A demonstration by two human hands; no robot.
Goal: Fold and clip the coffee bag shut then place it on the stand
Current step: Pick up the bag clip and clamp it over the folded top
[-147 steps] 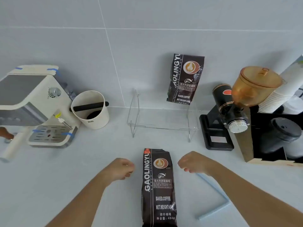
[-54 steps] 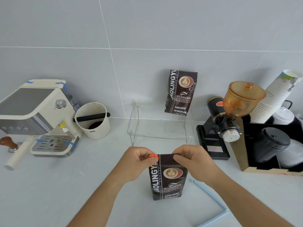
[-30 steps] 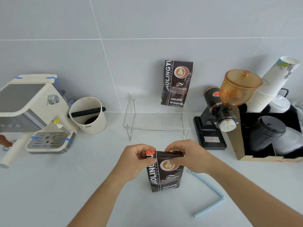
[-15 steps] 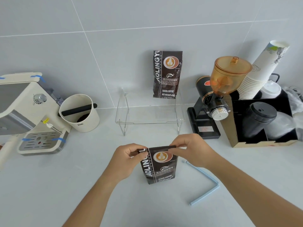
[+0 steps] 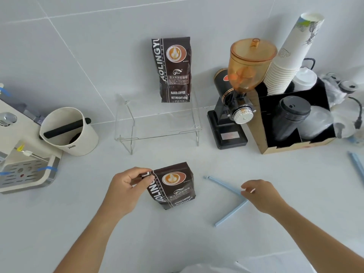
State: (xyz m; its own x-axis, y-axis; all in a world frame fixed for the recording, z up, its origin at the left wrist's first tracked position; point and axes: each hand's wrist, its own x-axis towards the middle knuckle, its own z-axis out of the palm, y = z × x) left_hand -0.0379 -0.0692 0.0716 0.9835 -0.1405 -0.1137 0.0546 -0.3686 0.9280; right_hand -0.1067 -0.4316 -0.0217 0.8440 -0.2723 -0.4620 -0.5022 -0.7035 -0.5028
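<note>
A glossy dark foil coffee bag [image 5: 173,186] lies on a smooth, matt white table [image 5: 177,239], lower centre. Right of it, a pale blue plastic clip [image 5: 229,215]. At centre, a clear acrylic stand [image 5: 157,133] carries a second glossy bag [image 5: 174,69]. Upper right, an amber translucent plastic hopper [image 5: 250,64] tops a black grinder, beside stacked paper cups [image 5: 289,56] in a cardboard box [image 5: 295,147].

one head-worn wide-angle view, looking forward and steeply down over a white counter [image 5: 256,243] toward the tiled wall [image 5: 98,36]. both forearms reach in from the bottom edge, close to the lens; straight lines bow near the frame's borders.
</note>
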